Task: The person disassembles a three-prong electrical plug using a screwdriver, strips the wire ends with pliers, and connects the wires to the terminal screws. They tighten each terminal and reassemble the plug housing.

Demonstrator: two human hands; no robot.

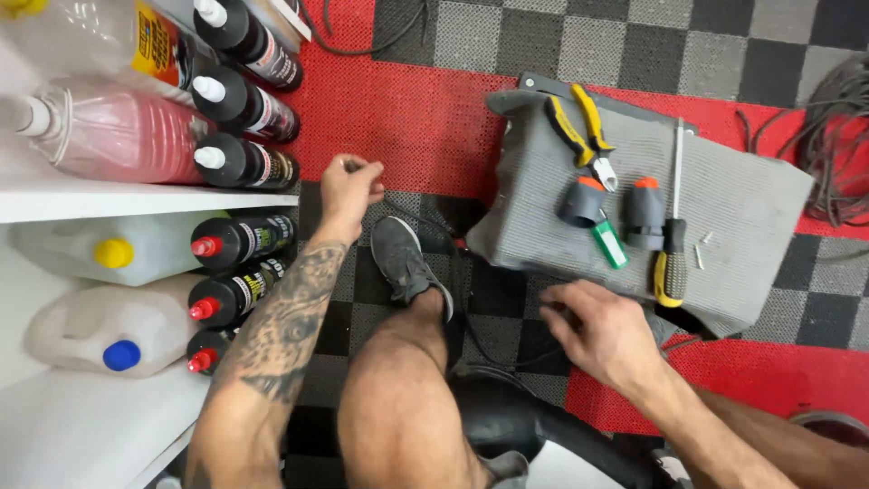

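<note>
My left hand (349, 188) is stretched out over the red floor tiles and pinches the end of a thin black cable (418, 225). From there the cable runs back past my grey shoe (405, 258) toward my knee. My right hand (599, 333) hovers palm down at the near edge of a grey cloth (742, 204), fingers apart, with nothing visibly in it. On the cloth lie yellow-handled pliers (579, 127), two grey plug housings with orange ends (581, 201) (644, 213), a small green piece (610, 243), a yellow-and-black screwdriver (672, 244) and a few small screws (701, 249).
White shelves (136, 201) on the left hold black bottles with red and white caps (240, 240), a pink liquid bottle (118, 136) and white jugs (109, 330). A coil of grey cable (837, 136) lies at the right edge. A black stool (534, 426) is under me.
</note>
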